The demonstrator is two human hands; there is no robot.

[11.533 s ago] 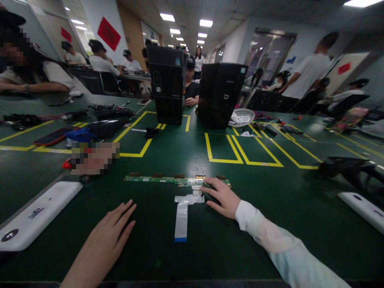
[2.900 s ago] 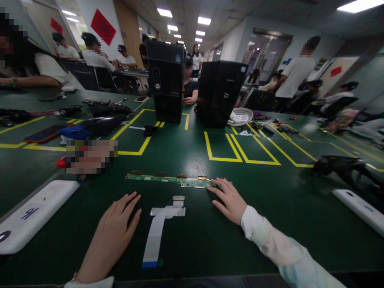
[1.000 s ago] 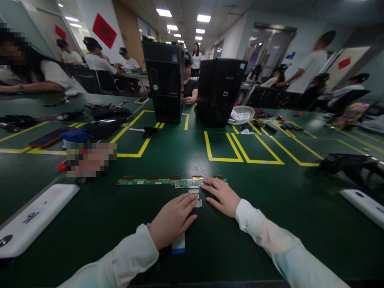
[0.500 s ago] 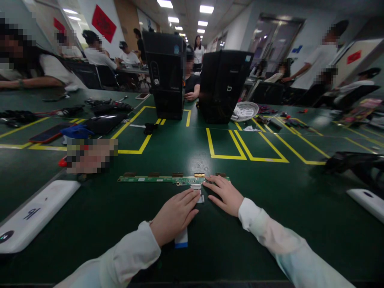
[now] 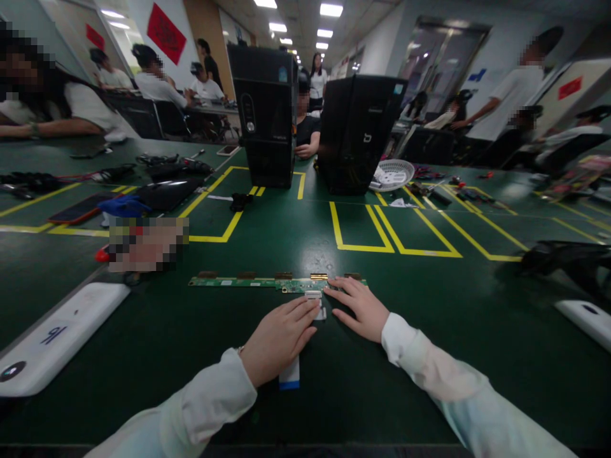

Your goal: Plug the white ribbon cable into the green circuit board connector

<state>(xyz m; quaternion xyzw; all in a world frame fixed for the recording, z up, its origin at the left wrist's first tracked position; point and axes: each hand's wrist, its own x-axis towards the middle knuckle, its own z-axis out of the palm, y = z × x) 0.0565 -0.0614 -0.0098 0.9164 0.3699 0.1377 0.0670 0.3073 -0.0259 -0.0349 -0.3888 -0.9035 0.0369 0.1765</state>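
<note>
A long, narrow green circuit board (image 5: pixel 248 283) lies across the table, with brown tabs along its far edge. A white flat ribbon cable (image 5: pixel 289 375) with a blue end runs from the board's near side towards me. My left hand (image 5: pixel 281 337) lies flat over the cable, fingers stretched out and side by side, and hides its middle. The fingertips are close to the white connector (image 5: pixel 314 294) on the board. My right hand (image 5: pixel 360 308) rests palm down with spread fingers. Its fingertips touch the board's right part and cover some of it.
Two black computer towers (image 5: pixel 265 121) stand at the back. White devices lie at the left (image 5: pixel 62 337) and right (image 5: pixel 585 321). Yellow tape (image 5: pixel 363 248) marks the green table. A white basket (image 5: pixel 394 175) and several tools lie farther off. Co-workers sit across and to the left.
Both hands keep their places on the cable and the board. The whole view has shifted very slightly; nothing was picked up or let go.
</note>
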